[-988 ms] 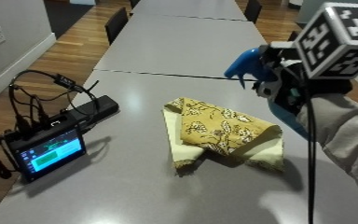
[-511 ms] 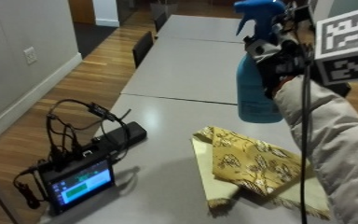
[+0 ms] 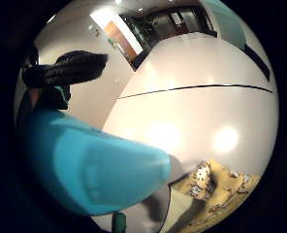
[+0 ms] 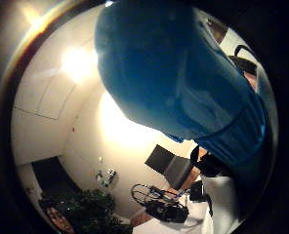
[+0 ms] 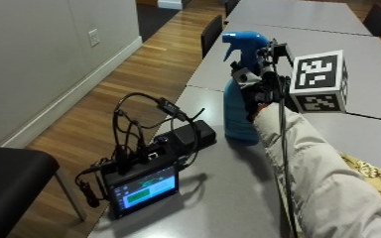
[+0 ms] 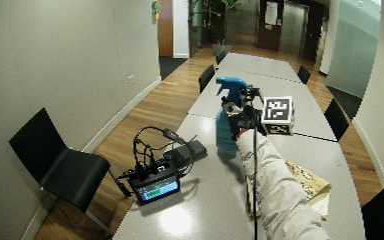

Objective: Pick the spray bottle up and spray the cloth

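The gloved right hand (image 5: 262,87) is wrapped around the neck of the blue spray bottle (image 5: 239,89), just under the trigger head, and the bottle stands upright, either lifted just off the grey surface (image 5: 230,198) or barely touching it; which of the two cannot be made out. The nozzle points away from the person's sleeve, toward the wall side and the small monitor with its tangle of cables (image 5: 144,178), which sits on the surface near the bottle's base. The yellow patterned cloth (image 6: 308,185) lies crumpled on the surface well behind the bottle, beside the forearm, so it is on the opposite side from where the nozzle faces. In the little-finger palm view the bottle body (image 3: 90,165) fills the near field with the cloth (image 3: 216,187) beyond it. The main risk, as I judge it, is spraying in this orientation: the mist would land on the electronics rather than the cloth. The bottle needs turning toward the cloth first. Swinging it round could also catch the cables or tip the bottle if the grasp shifts on the neck.
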Available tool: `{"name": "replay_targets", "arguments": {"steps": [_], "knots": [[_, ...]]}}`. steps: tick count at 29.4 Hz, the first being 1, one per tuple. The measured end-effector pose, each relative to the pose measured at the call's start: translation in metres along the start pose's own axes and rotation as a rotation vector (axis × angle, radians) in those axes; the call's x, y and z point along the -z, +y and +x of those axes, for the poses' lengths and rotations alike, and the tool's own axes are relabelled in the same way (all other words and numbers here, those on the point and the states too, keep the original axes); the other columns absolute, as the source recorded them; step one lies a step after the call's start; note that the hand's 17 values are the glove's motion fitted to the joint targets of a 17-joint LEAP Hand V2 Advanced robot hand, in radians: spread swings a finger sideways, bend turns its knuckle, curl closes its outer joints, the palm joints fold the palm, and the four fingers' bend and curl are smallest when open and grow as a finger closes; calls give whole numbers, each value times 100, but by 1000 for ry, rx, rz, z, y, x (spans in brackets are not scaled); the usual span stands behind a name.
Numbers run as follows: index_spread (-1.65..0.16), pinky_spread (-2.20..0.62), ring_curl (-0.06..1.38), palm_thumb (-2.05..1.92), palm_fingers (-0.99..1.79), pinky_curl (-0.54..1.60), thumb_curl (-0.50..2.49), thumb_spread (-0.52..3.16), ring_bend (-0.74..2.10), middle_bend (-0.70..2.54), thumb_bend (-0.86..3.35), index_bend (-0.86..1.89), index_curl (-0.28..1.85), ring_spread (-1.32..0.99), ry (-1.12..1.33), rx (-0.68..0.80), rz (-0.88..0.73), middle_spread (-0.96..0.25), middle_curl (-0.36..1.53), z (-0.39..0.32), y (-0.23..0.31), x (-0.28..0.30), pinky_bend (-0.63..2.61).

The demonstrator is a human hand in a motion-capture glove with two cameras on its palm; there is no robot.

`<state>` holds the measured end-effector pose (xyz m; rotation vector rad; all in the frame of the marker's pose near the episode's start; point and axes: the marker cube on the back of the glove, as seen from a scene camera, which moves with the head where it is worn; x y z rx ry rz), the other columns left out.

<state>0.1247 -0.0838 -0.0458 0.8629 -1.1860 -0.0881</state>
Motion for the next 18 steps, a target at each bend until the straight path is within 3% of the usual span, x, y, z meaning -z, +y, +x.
{"name": "replay_targets", "arguments": {"steps": [8, 11, 14, 18], "knots": [[-19, -12, 47, 98, 117, 46, 73, 52, 38, 40, -3, 18, 52, -9, 68, -21, -45, -2, 49, 14, -5, 5, 31], [-20, -4, 46, 91, 95, 43, 70, 66, 36, 43, -5, 10, 48, -8, 15, -82, -165, -1, 49, 21, 0, 1, 19], [-22, 3, 48, 85, 46, 45, 67, 76, 28, 36, -5, 10, 48, -7, -135, -185, -325, 1, 48, 26, 17, -1, 18], [-23, 8, 46, 88, 37, 41, 65, 84, 25, 35, -1, 10, 44, -5, -274, -246, -450, 2, 47, 8, 52, 24, 16]]}}
